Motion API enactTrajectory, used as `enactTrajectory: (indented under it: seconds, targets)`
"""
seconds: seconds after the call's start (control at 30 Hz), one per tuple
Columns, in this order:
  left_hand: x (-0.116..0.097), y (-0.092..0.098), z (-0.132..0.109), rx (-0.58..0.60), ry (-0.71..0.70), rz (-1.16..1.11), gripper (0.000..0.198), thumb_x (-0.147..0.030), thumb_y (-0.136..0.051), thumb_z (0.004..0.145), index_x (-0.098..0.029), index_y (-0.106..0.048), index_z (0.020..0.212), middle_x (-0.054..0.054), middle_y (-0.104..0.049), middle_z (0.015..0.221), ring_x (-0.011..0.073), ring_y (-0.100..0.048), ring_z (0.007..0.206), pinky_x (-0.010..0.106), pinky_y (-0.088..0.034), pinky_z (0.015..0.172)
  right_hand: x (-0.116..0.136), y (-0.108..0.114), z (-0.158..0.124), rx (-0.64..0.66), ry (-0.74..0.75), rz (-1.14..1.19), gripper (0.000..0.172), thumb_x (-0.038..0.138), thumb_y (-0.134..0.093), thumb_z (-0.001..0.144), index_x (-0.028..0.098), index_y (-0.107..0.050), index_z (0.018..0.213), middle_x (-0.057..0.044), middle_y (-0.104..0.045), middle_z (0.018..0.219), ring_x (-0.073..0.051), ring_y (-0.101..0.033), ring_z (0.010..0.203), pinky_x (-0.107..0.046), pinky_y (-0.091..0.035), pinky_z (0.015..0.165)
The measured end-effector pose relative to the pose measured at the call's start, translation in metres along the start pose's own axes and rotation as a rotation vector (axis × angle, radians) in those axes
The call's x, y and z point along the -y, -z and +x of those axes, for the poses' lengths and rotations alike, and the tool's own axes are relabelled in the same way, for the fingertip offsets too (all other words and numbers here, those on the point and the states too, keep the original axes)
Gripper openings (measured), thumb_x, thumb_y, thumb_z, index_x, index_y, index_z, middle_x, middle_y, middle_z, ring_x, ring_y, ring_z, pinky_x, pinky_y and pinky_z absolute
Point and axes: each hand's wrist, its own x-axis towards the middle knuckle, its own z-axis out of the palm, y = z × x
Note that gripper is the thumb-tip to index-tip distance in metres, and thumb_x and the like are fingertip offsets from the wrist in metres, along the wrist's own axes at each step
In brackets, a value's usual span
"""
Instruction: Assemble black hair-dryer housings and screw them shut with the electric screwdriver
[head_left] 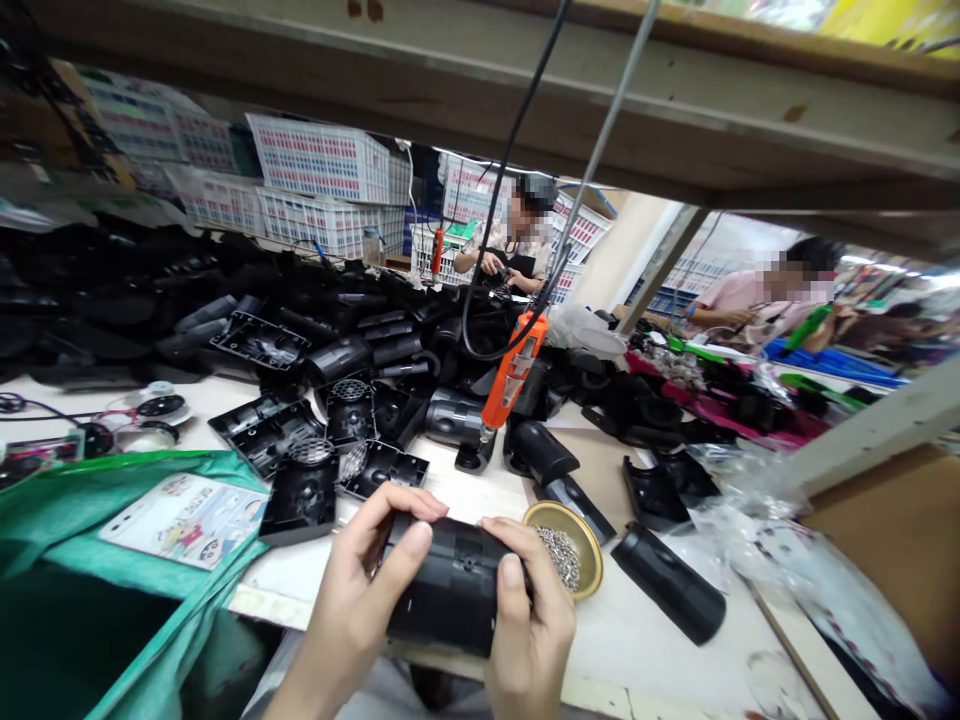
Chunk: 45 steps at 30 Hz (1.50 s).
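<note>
Between both hands is a black cylindrical plastic housing [450, 590], held sideways over the table's front edge. My left hand [375, 580] grips its left end, thumb across the top. At the other end, my right hand [529, 610] has its fingers wrapped around it. Just behind my right hand stands a yellow-rimmed bowl [596, 565] of small metal screws [561, 558]. An orange electric screwdriver [514, 370] hangs on a cable beyond the housing, its tip down near a small black part [473, 456]. Another black housing [670, 583] lies to the right.
Open black shells [300, 490] with speaker grilles lie left, before a large pile of black parts [150, 290]. A green cloth bag [187, 610] hangs at the left edge beside a phone [187, 520]. An overhead shelf [480, 90] spans above. Two people work across the table.
</note>
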Motion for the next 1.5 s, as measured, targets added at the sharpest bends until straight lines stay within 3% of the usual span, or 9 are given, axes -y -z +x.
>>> enactTrajectory:
  seconds: [0.2, 0.4, 0.6, 0.7, 0.8, 0.97, 1.17, 1.33, 1.5]
  targets:
    - [-0.009, -0.002, -0.007, -0.069, -0.006, 0.062, 0.035, -0.052, -0.072, 0.089, -0.024, -0.075, 0.068, 0.006, -0.077, 0.085, 0.0262, -0.068, 0.088, 0.028, -0.050, 0.082, -0.010, 0.008, 0.001, 0.096, 0.326, 0.010, 0.030, 0.026, -0.052, 0.099, 0.024, -0.068, 0.123, -0.010, -0.072, 0.112, -0.027, -0.069, 0.104, -0.044, -0.056, 0.091]
    - [-0.014, -0.008, -0.005, -0.169, 0.046, 0.070, 0.039, -0.050, -0.080, 0.083, -0.022, -0.071, 0.057, 0.006, -0.077, 0.076, 0.0237, -0.068, 0.079, 0.027, -0.050, 0.075, -0.009, 0.002, -0.003, 0.084, 0.310, 0.024, 0.027, 0.024, -0.054, 0.097, 0.024, -0.069, 0.119, -0.010, -0.071, 0.107, -0.027, -0.069, 0.098, -0.044, -0.057, 0.086]
    - [-0.001, 0.013, 0.008, 0.090, 0.182, -0.139, 0.045, -0.065, -0.067, 0.087, -0.024, -0.080, 0.099, 0.007, -0.079, 0.102, 0.0261, -0.070, 0.098, 0.027, -0.051, 0.086, 0.006, -0.005, 0.004, -0.053, -0.197, 0.111, 0.029, 0.043, -0.056, 0.100, 0.021, -0.074, 0.097, -0.007, -0.075, 0.097, -0.025, -0.070, 0.095, -0.035, -0.054, 0.085]
    - [0.016, 0.009, 0.004, 0.272, 0.242, -0.412, 0.085, -0.069, -0.083, 0.069, -0.027, -0.062, 0.140, 0.012, -0.072, 0.132, 0.0341, -0.067, 0.120, 0.037, -0.052, 0.099, 0.002, 0.000, 0.017, -0.118, -0.499, 0.346, 0.039, 0.053, -0.054, 0.097, 0.020, -0.073, 0.087, -0.005, -0.079, 0.084, -0.025, -0.074, 0.078, -0.033, -0.057, 0.069]
    - [0.032, -0.012, -0.007, 0.264, 0.173, -0.332, 0.113, -0.057, -0.097, 0.057, -0.024, -0.048, 0.153, 0.016, -0.060, 0.150, 0.0366, -0.053, 0.141, 0.041, -0.037, 0.119, -0.008, 0.006, 0.023, -0.042, -0.628, 0.440, 0.048, 0.060, -0.049, 0.097, 0.020, -0.074, 0.085, -0.006, -0.080, 0.077, -0.027, -0.076, 0.072, -0.036, -0.059, 0.063]
    - [0.036, -0.050, -0.016, -0.003, 0.202, -0.230, 0.103, -0.047, -0.090, 0.073, -0.028, -0.036, 0.159, 0.012, -0.056, 0.155, 0.0335, -0.051, 0.145, 0.041, -0.038, 0.121, -0.012, 0.010, 0.018, -0.026, -0.475, 0.003, 0.048, 0.062, -0.050, 0.100, 0.020, -0.074, 0.109, -0.010, -0.079, 0.114, -0.029, -0.072, 0.111, -0.038, -0.057, 0.089]
    - [0.030, -0.054, -0.029, 0.004, 0.243, -0.142, 0.080, -0.068, -0.054, 0.095, -0.031, -0.034, 0.163, 0.006, -0.036, 0.171, 0.0289, -0.027, 0.159, 0.041, -0.012, 0.131, -0.008, 0.014, 0.019, 0.095, -0.323, 0.021, 0.058, 0.061, -0.046, 0.103, 0.030, -0.050, 0.151, -0.006, -0.052, 0.158, -0.029, -0.044, 0.149, -0.045, -0.038, 0.119]
    - [0.033, -0.051, -0.027, 0.029, 0.109, 0.029, 0.062, -0.063, -0.045, 0.101, -0.030, -0.052, 0.153, 0.005, -0.047, 0.165, 0.0247, -0.032, 0.156, 0.035, -0.014, 0.130, -0.011, 0.016, 0.019, 0.124, -0.422, 0.069, 0.062, 0.067, -0.043, 0.101, 0.034, -0.048, 0.153, -0.002, -0.048, 0.162, -0.029, -0.039, 0.152, -0.050, -0.030, 0.124]
    - [0.037, -0.062, -0.026, -0.090, 0.178, -0.114, 0.058, -0.060, -0.042, 0.103, -0.033, -0.045, 0.154, 0.000, -0.040, 0.169, 0.0230, -0.030, 0.157, 0.032, -0.018, 0.129, -0.006, 0.010, 0.016, 0.181, -0.484, 0.052, 0.068, 0.071, -0.043, 0.099, 0.031, -0.048, 0.154, -0.005, -0.051, 0.159, -0.031, -0.043, 0.150, -0.051, -0.036, 0.122]
